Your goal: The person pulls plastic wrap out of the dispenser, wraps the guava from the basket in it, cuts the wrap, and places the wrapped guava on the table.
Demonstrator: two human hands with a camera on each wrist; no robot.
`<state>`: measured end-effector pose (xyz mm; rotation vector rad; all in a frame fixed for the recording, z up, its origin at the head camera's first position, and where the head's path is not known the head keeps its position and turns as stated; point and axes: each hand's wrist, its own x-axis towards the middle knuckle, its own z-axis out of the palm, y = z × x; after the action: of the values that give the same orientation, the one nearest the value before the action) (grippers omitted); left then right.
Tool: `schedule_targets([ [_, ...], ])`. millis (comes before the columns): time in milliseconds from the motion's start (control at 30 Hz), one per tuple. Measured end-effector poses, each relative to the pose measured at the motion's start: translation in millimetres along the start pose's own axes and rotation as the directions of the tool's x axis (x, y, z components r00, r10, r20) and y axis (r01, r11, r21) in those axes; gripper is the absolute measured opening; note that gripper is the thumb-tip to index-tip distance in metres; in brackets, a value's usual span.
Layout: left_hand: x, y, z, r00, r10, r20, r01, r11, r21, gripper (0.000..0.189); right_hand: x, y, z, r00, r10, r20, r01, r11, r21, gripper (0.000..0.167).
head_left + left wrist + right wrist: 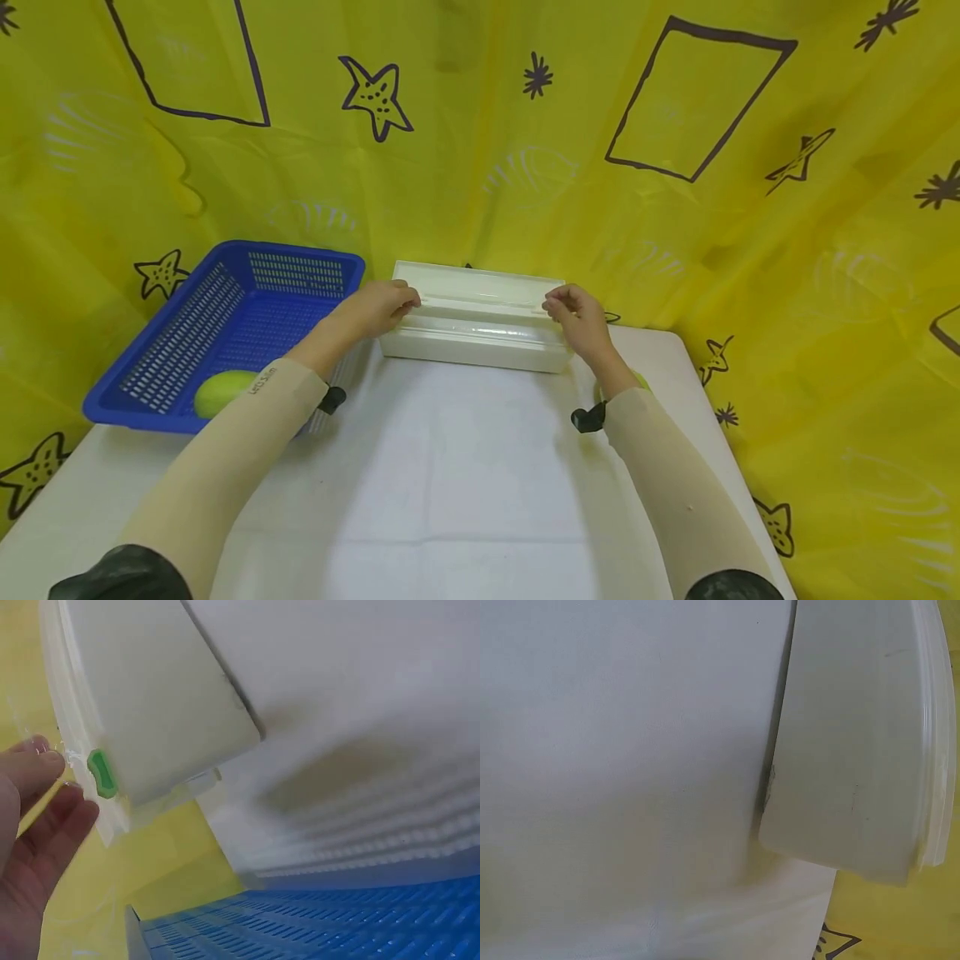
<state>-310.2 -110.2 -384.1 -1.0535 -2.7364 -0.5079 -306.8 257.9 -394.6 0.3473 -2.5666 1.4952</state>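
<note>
A white cling film dispenser [474, 352] stands at the back of the table with its lid [480, 282] raised. Clear film shows along its opening. My left hand [381, 307] is at the dispenser's left end, thumb and fingers pinching the edge of the clear film [69, 756] beside a green clip [102, 774]. At the opposite end, my right hand [582, 321] pinches the film's other corner between thumb and fingertips. The right wrist view shows only the dispenser's front wall [847, 750]; that hand is out of its frame.
A blue plastic basket [142, 408] is to the left, holding a green, rounded fruit [223, 392]. Partly hidden behind my right wrist is a yellow-green object [641, 380]. A yellow patterned curtain [465, 167] hangs behind the white-covered table [457, 467].
</note>
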Motion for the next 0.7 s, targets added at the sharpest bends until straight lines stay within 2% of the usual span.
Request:
schedule_targets([
  [133, 0.2, -1.0, -0.6, 0.999, -0.031, -0.03, 0.032, 0.999, 0.021, 0.014, 1.0, -1.0, -0.7, 1.0, -0.007, -0.007, 0.007, 1.0, 0.007, 0.022],
  [333, 1.5, -0.9, -2.9, 0.995, -0.085, -0.057, 0.083, 0.996, -0.032, 0.011, 1.4, -1.9, -2.4, 1.0, 0.004, -0.021, -0.004, 0.999, 0.033, 0.024],
  [467, 1.5, -2.6, -5.8, 0.994, -0.093, -0.056, 0.09, 0.995, -0.051, 0.01, 1.2, -2.8, -4.1, 0.999, 0.004, -0.034, -0.002, 0.999, 0.054, 0.025],
  [700, 3.5, -1.4, -16.9, 0.994, -0.097, -0.049, 0.092, 0.991, -0.094, 0.015, 0.4, -10.8, -8.6, 1.0, 0.009, -0.014, -0.007, 0.995, 0.101, 0.027],
])
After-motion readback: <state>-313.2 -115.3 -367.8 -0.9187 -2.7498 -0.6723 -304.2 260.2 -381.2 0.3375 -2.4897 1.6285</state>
